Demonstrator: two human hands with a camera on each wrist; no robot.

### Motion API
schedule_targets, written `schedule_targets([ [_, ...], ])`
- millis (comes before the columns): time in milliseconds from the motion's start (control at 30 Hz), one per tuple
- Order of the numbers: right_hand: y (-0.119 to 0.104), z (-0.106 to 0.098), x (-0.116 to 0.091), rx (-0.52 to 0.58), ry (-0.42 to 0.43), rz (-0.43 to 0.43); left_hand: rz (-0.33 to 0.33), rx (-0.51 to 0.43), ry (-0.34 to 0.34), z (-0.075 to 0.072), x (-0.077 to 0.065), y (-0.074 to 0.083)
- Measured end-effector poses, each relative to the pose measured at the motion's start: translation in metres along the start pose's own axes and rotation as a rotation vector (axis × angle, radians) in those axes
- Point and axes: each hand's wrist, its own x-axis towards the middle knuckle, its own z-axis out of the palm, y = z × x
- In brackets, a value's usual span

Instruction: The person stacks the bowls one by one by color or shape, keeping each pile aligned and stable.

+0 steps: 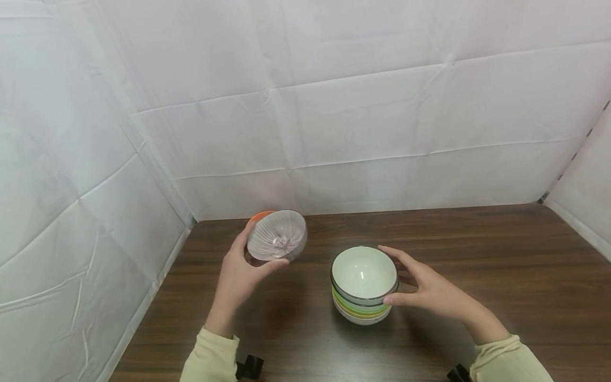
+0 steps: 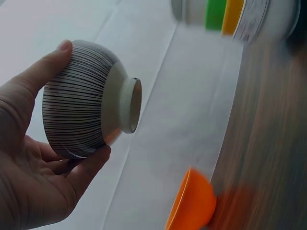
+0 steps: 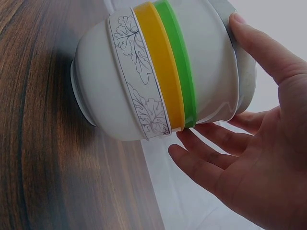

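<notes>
My left hand [image 1: 238, 278] grips a bowl [image 1: 277, 236] between thumb and fingers, held tilted in the air. In the left wrist view this bowl [image 2: 76, 100] shows thin dark lines on its outside and a plain foot ring. A stack of bowls [image 1: 364, 313] stands upright on the table, right of that bowl. My right hand [image 1: 431, 289] holds the stack's right side, thumb near the upper rims and fingers around the far side. The right wrist view shows a leaf-patterned bowl [image 3: 139, 76], a yellow band [image 3: 160, 67] and a green band [image 3: 178, 62] in the stack.
An orange bowl [image 1: 260, 215] is partly hidden behind the held bowl, near the table's back left corner. The dark wooden table [image 1: 477, 233] meets white sheeting [image 1: 353, 122] at the back and sides.
</notes>
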Motion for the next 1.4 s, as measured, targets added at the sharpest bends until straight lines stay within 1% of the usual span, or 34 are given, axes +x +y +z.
schedule_targets([
  [67, 0.000, 0.000, -0.001, -0.002, 0.002, 0.002, 0.026, -0.042, -0.013, 0.010, -0.003, 0.005],
  [267, 0.000, 0.000, -0.002, 0.001, 0.007, 0.007, 0.113, -0.119, -0.006, 0.037, -0.010, 0.014],
  [367, -0.001, 0.000, -0.001, 0.004, 0.012, 0.024, 0.140, -0.151, -0.017, 0.045, -0.013, 0.016],
  [500, -0.004, 0.001, 0.003, 0.011, 0.029, 0.037, 0.169, -0.194, -0.045, 0.052, -0.016, 0.018],
  [600, -0.008, 0.001, 0.007, -0.022, 0.077, -0.003, 0.177, -0.196, -0.061, 0.057, -0.018, 0.019],
  [733, -0.017, 0.002, 0.011, -0.129, 0.192, -0.057, 0.207, -0.182, -0.106, 0.065, -0.018, 0.023],
  [767, -0.020, 0.003, 0.011, -0.148, 0.217, -0.060, 0.221, -0.184, -0.121, 0.067, -0.017, 0.025],
  [833, -0.026, 0.004, 0.012, -0.172, 0.256, -0.068, 0.229, -0.188, -0.159, 0.070, -0.020, 0.036],
  [867, -0.029, 0.005, 0.012, -0.172, 0.267, -0.068, 0.241, -0.184, -0.174, 0.072, -0.020, 0.038],
  [1000, -0.034, 0.008, 0.015, -0.150, 0.291, -0.099, 0.244, -0.200, -0.228, 0.080, -0.020, 0.040],
  [1067, -0.034, 0.007, 0.016, -0.150, 0.300, -0.115, 0.258, -0.202, -0.238, 0.085, -0.018, 0.033],
  [1133, -0.035, 0.005, 0.015, -0.158, 0.312, -0.125, 0.261, -0.204, -0.246, 0.088, -0.017, 0.034],
  [1200, -0.035, 0.002, 0.015, -0.176, 0.325, -0.126, 0.273, -0.180, -0.247, 0.090, -0.016, 0.035],
  [1300, -0.034, -0.001, 0.014, -0.191, 0.332, -0.123, 0.288, -0.120, -0.246, 0.093, -0.014, 0.035],
  [1400, -0.031, -0.004, 0.013, -0.191, 0.327, -0.117, 0.290, -0.065, -0.242, 0.096, -0.013, 0.034],
])
